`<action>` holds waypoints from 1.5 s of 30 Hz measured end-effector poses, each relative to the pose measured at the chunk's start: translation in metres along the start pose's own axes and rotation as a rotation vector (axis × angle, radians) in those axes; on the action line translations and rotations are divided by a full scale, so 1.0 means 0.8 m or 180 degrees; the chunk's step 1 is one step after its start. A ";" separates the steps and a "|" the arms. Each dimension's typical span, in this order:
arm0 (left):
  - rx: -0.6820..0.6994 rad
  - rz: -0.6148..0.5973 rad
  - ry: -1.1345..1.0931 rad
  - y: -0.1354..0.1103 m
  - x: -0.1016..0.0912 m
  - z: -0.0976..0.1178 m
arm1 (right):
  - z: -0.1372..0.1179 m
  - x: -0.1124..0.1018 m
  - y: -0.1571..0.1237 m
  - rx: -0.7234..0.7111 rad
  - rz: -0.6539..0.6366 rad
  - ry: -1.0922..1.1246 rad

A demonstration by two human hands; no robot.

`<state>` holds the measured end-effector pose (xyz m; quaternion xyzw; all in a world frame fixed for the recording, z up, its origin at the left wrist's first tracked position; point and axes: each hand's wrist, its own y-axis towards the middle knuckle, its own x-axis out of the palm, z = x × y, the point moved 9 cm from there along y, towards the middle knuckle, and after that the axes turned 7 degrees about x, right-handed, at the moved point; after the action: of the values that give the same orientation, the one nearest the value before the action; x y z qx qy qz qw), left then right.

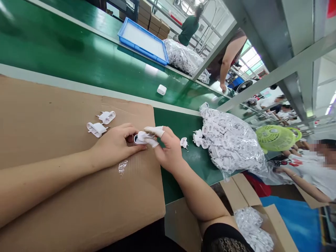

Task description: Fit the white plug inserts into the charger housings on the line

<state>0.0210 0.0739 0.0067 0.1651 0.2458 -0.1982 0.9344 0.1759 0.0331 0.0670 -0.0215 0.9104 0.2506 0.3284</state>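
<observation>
Over the cardboard sheet (78,189), my left hand (114,143) and my right hand (168,145) meet at a white plug adapter (141,137). My left fingers pinch its left end. White finger cots cover fingertips of my right hand, which close on its other end and hide part of it. Two more white plug adapters (97,129) with two-pin prongs lie on the cardboard left of my left hand. To the right of my right hand, a loose adapter (184,142) and a small cluster of adapters (200,138) rest on the green surface.
A big clear bag of white adapters (233,140) sits at the right, beside a green plastic basket (275,137). On the green conveyor (105,56) lies a white charger block (161,90). Behind are a blue tray (143,52) and a metal frame (215,49). Co-workers are nearby.
</observation>
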 end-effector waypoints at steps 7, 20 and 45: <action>0.0171 0.0077 0.0008 0.003 -0.001 0.003 | -0.020 0.020 -0.008 -0.0479 -0.0305 -0.0865; 0.1009 0.0204 0.1748 -0.019 0.001 0.039 | -0.017 0.028 0.002 -0.0103 -0.0404 -0.1423; -0.1270 0.0888 0.1799 0.162 -0.229 -0.109 | 0.124 -0.086 0.018 0.1940 -0.0578 -0.1880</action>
<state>-0.1014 0.2744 0.0581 0.0598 0.5030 0.0362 0.8614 0.2848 0.0839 0.0500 0.0690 0.8042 -0.0641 0.5869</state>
